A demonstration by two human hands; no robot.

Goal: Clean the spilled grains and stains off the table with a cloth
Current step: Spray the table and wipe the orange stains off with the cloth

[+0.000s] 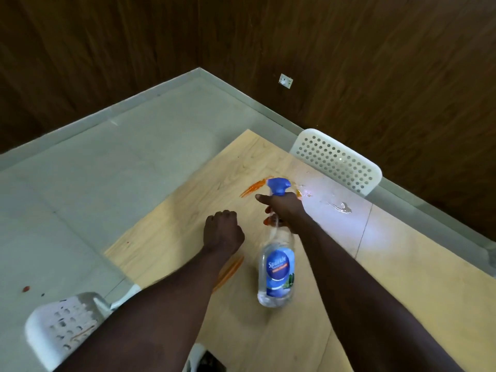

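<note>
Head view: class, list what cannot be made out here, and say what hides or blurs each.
All in the head view.
- Left hand: fingers curl under; its back hides whether it holds anything.
- Bottle: right hand covers the trigger and neck; the label has blurred small print.
- Near stain: left forearm covers part; motion blur smears the rest.
- Grains: too small to tell on the table.
- Cloth: none in view.

Only legible text: "Sparkle", white script on the blue label point(278, 267) of the spray bottle point(276, 288). Orange strip at its 6 o'clock carries print too blurred to read.
</note>
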